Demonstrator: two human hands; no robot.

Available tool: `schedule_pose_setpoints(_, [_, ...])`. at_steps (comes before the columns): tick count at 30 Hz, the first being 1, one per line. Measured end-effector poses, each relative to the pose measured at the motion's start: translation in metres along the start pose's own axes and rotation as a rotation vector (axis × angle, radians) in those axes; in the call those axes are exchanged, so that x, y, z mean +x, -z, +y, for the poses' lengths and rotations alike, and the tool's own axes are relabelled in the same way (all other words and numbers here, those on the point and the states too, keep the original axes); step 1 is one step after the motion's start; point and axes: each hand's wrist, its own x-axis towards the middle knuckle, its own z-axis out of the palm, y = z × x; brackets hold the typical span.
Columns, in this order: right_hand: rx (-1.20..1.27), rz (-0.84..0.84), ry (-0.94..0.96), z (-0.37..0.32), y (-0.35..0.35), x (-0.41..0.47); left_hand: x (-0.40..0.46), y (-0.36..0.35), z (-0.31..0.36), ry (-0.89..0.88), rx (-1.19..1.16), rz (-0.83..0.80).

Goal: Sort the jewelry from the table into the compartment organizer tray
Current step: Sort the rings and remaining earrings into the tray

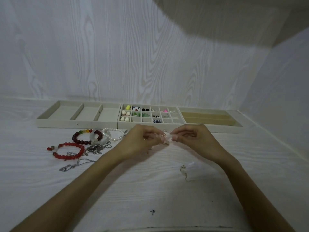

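Note:
Both hands meet above the table just in front of the middle tray. My left hand and my right hand pinch a small clear packet with a pinkish earring between them. The grid organizer tray holds small earrings in several compartments. Left of my hands lie a red bead bracelet, a dark red bracelet with coloured beads, a pearl bracelet and tangled silver chains. Another small clear packet with an earring lies under my right wrist.
A beige tray with three wide compartments stands left of the grid tray. A tray with long slots stands to its right. White wood-grain walls close the back and right side. A thin chain lies near my left forearm.

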Motion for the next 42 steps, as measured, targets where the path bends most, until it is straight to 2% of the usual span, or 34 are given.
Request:
schedule_pose_setpoints(6, [0.048,0.094,0.041,-0.029,0.028,0.022,0.022,0.029,0.030,-0.038,-0.077,0.030])
schedule_pose_setpoints(12, [0.223,0.228,0.054,-0.055,0.044,0.062,0.062,0.044,0.051,-0.017,-0.148,0.197])
schedule_pose_setpoints(19, [0.343,0.338,-0.022,-0.040,0.062,0.103,0.117,0.021,0.048,0.066,-0.349,0.378])
schedule_pose_setpoints(21, [0.308,0.364,-0.058,-0.027,0.066,0.110,0.140,0.010,0.042,0.080,-0.361,0.432])
schedule_pose_setpoints(24, [0.080,0.285,-0.157,-0.006,0.069,0.112,0.163,-0.005,0.033,0.087,-0.244,0.472])
schedule_pose_setpoints(26, [-0.063,0.204,-0.239,0.007,0.072,0.114,0.171,-0.014,0.027,0.114,-0.064,0.450])
schedule_pose_setpoints(32, [-0.325,0.087,-0.318,0.026,0.067,0.121,0.175,-0.028,0.003,0.185,0.391,0.289])
schedule_pose_setpoints(36, [-0.432,0.076,-0.337,0.042,0.055,0.122,0.174,-0.028,-0.004,0.198,0.524,0.251])
schedule_pose_setpoints(42, [-0.499,0.094,-0.316,0.052,0.040,0.127,0.174,-0.025,-0.004,0.224,0.600,0.139])
